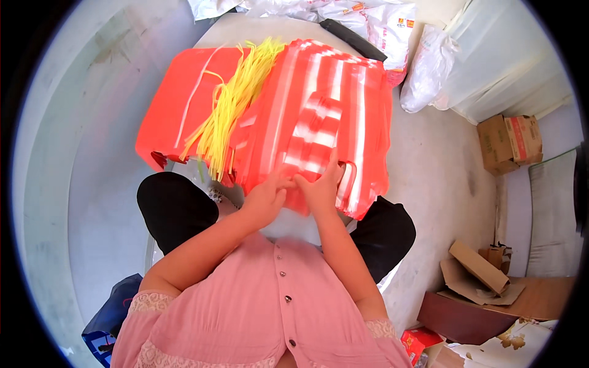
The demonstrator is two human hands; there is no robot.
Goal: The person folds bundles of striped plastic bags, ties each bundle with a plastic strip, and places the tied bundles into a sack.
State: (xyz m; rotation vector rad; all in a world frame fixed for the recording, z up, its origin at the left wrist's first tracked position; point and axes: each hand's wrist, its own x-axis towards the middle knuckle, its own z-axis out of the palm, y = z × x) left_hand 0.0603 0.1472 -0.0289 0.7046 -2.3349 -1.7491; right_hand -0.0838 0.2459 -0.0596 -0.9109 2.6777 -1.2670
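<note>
A thick stack of red-and-white striped plastic sheets, apparently bags, lies in front of me. Over its middle is a smaller folded striped plastic piece, its near end reaching down between my hands. My left hand pinches at that near end, thumb and forefinger together. Close beside it, my right hand grips the same piece, with one finger stretched along its right side. Motion blurs the fingertips. A loose bunch of yellow strips lies across the left of the stack, next to a smooth red surface.
White plastic sacks and a long black object lie beyond the stack. A carton stands on the right, with opened cardboard nearer. My black-clad knees flank the work. A dark blue bag is at lower left.
</note>
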